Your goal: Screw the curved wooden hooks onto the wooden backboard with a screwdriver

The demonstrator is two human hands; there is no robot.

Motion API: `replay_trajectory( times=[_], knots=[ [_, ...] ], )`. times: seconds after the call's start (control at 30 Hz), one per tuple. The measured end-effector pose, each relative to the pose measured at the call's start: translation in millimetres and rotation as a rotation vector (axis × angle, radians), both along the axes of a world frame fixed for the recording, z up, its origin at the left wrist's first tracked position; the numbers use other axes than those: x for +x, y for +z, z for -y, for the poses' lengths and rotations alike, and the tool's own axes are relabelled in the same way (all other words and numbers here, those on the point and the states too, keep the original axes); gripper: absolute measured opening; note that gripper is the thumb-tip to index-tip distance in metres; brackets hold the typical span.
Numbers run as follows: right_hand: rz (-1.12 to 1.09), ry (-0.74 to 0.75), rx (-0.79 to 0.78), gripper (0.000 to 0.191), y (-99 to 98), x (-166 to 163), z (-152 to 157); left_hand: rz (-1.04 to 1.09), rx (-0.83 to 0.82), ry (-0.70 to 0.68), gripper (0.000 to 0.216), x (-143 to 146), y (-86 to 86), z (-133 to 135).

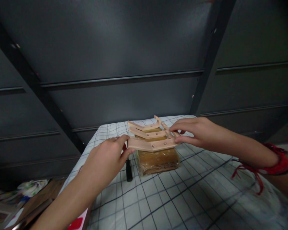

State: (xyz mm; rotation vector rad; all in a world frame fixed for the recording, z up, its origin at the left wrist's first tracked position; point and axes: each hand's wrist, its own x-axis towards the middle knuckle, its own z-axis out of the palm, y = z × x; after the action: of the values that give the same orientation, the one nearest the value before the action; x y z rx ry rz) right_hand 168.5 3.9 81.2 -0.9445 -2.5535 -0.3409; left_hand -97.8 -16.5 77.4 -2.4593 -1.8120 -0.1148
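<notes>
Three pale wooden strips with small holes and curved ends lie stacked across a brown block wrapped in clear plastic on a white cloth with a dark grid. My left hand pinches the left end of the nearest wooden strip. My right hand, with a red band and cords at the wrist, pinches the right end of the same strip. Two more strips sit just behind it.
A small black screwdriver-like tool lies on the cloth left of the block. A dark panelled wall with slanted metal posts stands behind the table. Papers and a red-and-white item lie at the lower left, beside the table edge.
</notes>
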Motion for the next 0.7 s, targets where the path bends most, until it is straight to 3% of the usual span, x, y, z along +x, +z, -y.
replay_trajectory(
  times=[0.23, 0.7],
  knots=[
    [0.028, 0.043, -0.018, 0.011, -18.7, 1.0, -3.4, -0.043, -0.061, 0.003, 0.032, 5.5, -13.2, 3.5],
    [-0.022, 0.119, -0.066, 0.005, -21.1, 3.2, -2.4, -0.043, -0.138, 0.027, 0.030, 7.5, -10.2, 7.7]
  ],
)
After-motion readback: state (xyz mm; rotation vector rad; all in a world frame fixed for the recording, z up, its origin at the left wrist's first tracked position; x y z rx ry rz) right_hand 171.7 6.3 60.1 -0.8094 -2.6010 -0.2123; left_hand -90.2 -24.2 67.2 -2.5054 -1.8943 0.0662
